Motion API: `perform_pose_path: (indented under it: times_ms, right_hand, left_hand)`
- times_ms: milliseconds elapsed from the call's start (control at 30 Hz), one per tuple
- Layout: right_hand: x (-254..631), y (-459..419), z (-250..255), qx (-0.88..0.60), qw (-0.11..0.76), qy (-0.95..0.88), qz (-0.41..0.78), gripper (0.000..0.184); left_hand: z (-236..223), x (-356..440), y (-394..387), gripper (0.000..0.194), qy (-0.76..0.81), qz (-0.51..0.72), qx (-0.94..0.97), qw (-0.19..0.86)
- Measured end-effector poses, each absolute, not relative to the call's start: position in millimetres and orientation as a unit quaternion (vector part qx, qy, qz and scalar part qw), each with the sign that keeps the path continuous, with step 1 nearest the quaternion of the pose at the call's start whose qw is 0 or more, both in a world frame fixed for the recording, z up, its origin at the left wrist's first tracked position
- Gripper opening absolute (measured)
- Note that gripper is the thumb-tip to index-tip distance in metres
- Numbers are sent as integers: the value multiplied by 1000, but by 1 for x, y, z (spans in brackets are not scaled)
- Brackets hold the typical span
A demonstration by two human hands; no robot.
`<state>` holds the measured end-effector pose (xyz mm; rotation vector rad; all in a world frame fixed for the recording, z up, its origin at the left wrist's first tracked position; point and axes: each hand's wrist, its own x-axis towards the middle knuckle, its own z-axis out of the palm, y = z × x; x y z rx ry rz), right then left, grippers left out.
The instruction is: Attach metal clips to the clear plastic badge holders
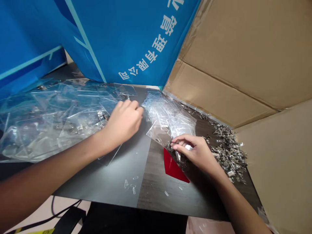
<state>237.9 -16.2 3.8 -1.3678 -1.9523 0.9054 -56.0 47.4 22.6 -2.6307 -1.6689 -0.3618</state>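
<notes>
My right hand [195,148] is closed in a pinch on a small metal badge clip [178,156], part of which hangs below the fingertips. Right beside those fingertips lies a clear plastic badge sleeve [157,134]; whether the clip is joined to it I cannot tell. My left hand [127,117] is curled over the table between two heaps of sleeves, its fingertips turned away, so anything in its grasp is hidden. To its left spreads a big heap of clear sleeves with metal clips [73,120]. A smaller stack of clear sleeves [168,112] fans out to its right.
Loose metal clips [230,154] form a pile at the right, against cardboard walls [239,65]. Under my right hand lies a red piece [174,167]. Several small clear plastic strips [133,186] are scattered near the table's front edge. A blue printed panel [126,35] stands behind.
</notes>
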Motion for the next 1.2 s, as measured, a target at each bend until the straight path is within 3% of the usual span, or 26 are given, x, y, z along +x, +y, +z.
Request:
perform_pose_path:
  times_ms: [167, 267, 400, 533, 700, 833, 900, 1033, 1200]
  right_hand:
    - [227, -24, 1, -465, 335, -759, 308, 6]
    - [225, -25, -2, -466, 333, -766, 291, 9]
    - [229, -25, -6, -471, 307, -787, 253, 15]
    - [234, -24, -6, -465, 296, -803, 229, 18]
    - [233, -24, -2, -456, 304, -805, 227, 18]
    - [230, -25, -1, -481, 320, -775, 258, 13]
    - [229, -25, -1, -499, 320, -757, 276, 16]
    - [228, -25, -3, -523, 324, -737, 280, 21]
    - [228, -25, 0, -493, 355, -773, 180, 10]
  left_hand:
    - [14, -24, 11, 31, -368, -239, -830, -344]
    - [3, -14, 1, 30, -356, -260, -795, -417]
    - [-7, -13, 2, 9, -351, -287, -782, -428]
    - [-6, -14, 4, 20, -359, -289, -785, -414]
    - [-3, -18, 7, 32, -390, -256, -838, -282]
    - [-10, -23, 12, 16, -466, -232, -839, -156]
    - [-13, -25, 15, 17, -497, -204, -833, -133]
    - [-15, -26, 20, 24, -503, -214, -810, -211]
    - [-13, -22, 22, 28, -497, -310, -728, -357]
